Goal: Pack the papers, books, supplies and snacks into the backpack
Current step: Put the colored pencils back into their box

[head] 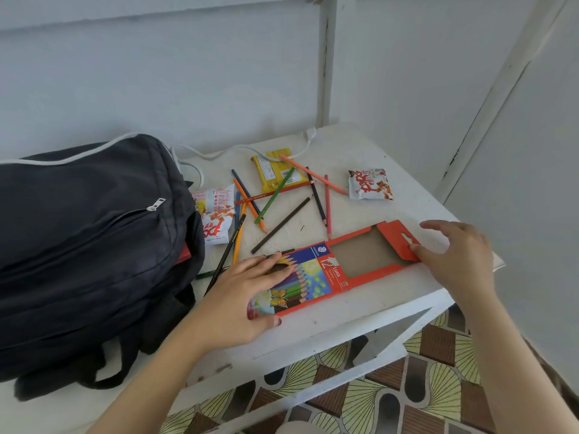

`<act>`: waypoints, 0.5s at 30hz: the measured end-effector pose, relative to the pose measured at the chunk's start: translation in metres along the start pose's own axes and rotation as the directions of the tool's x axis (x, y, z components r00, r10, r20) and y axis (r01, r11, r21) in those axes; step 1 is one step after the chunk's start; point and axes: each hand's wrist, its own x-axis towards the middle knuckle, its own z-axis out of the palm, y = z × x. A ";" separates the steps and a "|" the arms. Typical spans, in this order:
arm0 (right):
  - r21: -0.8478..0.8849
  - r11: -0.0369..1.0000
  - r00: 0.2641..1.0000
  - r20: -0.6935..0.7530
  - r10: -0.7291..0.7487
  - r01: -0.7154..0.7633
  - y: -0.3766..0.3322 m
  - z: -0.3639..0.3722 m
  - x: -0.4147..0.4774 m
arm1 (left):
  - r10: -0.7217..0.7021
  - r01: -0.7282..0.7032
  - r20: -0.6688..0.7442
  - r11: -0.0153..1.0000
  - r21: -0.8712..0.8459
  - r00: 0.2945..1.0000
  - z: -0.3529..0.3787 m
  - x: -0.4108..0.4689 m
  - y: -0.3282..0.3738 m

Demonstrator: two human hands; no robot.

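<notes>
A black backpack point(87, 245) lies on the left of the white table point(360, 302), its main opening facing right with a red edge showing inside. An orange coloured-pencil box point(332, 270) lies flat near the front edge, its inner tray pulled out to the right and bare. My left hand point(244, 299) holds the box's printed sleeve, fingers over the top and thumb at the front edge. My right hand point(454, 252) pinches the tray's orange flap at the right end. Several loose coloured pencils point(282, 202) are scattered behind the box.
A yellow snack packet point(275, 172) lies under some pencils. One white-and-red snack bag point(369, 184) sits at the right, two more point(216, 214) beside the backpack opening. A white cable point(238, 150) runs along the back. The table's front edge drops to a patterned floor point(407, 386).
</notes>
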 end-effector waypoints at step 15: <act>-0.222 0.932 0.949 0.194 -0.247 0.288 -0.100 0.041 0.025 | -0.120 0.107 -0.313 0.993 -0.056 0.942 -0.018 0.051 -0.012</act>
